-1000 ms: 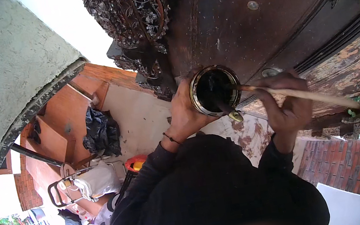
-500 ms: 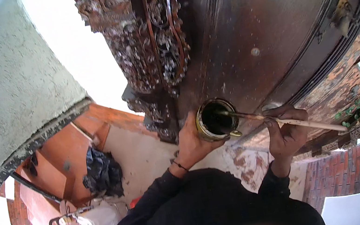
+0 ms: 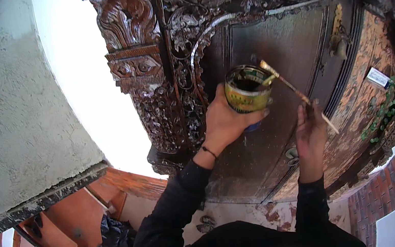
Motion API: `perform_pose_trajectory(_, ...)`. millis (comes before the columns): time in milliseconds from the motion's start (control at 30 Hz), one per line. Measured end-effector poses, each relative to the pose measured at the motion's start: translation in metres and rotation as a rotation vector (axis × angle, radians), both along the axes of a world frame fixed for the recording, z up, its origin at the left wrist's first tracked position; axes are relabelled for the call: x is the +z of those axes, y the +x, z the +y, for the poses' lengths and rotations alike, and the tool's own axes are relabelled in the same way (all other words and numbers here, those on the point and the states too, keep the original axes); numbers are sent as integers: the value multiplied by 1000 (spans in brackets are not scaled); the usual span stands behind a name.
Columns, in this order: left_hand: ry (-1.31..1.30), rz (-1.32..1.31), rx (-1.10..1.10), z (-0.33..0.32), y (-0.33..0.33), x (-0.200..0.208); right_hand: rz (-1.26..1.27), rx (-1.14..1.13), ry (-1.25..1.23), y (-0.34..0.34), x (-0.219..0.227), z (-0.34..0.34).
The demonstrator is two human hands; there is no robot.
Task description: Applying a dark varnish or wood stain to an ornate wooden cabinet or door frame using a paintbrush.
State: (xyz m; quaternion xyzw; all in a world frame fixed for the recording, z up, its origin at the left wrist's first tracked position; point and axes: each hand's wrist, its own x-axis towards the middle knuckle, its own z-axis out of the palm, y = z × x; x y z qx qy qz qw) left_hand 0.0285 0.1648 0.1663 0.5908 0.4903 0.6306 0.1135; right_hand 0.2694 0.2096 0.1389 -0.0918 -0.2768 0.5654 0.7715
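Note:
My left hand (image 3: pixel 224 122) is wrapped round a yellow-green tin can (image 3: pixel 251 100), which I hold up before a dark wooden door. The can's mouth faces up and shows a dark inside; a greenish, paint-smeared bit sticks up at its right rim. In my right hand (image 3: pixel 311 131) is a thin paintbrush (image 3: pixel 297 91) with a long pale handle, gripped between the fingers. Its yellowish, smeared tip points up and left, out of the can and just above the right rim. Whether tip and rim touch I cannot tell.
Carved dark woodwork (image 3: pixel 137 71) frames the door (image 3: pixel 272 42) on the left and above. At right are a metal bell-shaped fitting (image 3: pixel 337 44), a small white box (image 3: pixel 379 78) and a green leafy sprig (image 3: pixel 384 112). A black plastic bag (image 3: pixel 115 240) lies on the floor at lower left.
The brush has come out of the can, its tip now over the rim. Both hands have moved up and forward with can and brush. The view has tilted up, showing more carving.

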Motion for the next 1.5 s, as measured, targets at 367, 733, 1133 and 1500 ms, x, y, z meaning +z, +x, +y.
perform_pose_trajectory(367, 43, -42, -66, 17, -11, 63, -320, -664, 792, -31, 219, 20)
perform_pose_trajectory(733, 7, -36, -33, 21, -24, 47, -697, -940, 1255, -68, 297, 21)
perform_pose_trajectory(1133, -15, 8, 10, 19, -30, 41, -1126, -1017, 1298, -76, 345, -4)
perform_pose_trajectory(1500, -44, 30, 35, 16, -35, 41, -1301, -877, 1488, -82, 367, -10)
